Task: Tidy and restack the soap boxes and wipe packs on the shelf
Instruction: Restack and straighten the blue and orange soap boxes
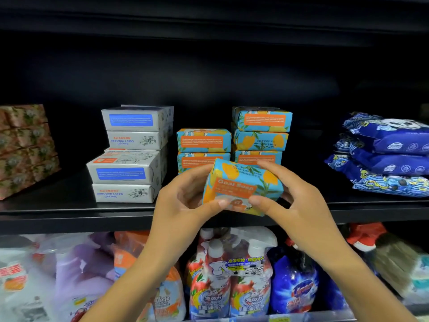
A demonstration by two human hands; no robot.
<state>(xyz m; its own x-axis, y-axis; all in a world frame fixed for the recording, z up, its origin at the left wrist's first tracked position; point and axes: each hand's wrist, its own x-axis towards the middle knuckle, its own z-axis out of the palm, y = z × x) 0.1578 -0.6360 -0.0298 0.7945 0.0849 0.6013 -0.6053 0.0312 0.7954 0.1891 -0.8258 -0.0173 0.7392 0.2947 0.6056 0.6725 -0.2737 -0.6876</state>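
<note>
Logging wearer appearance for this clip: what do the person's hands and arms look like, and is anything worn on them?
The left hand and right hand are both bare, with no gloves, rings, watch or bracelet visible. The forearms are uncovered down to the frame's bottom edge, and no sleeve is in view. The fingernails look short and unpainted.
</note>
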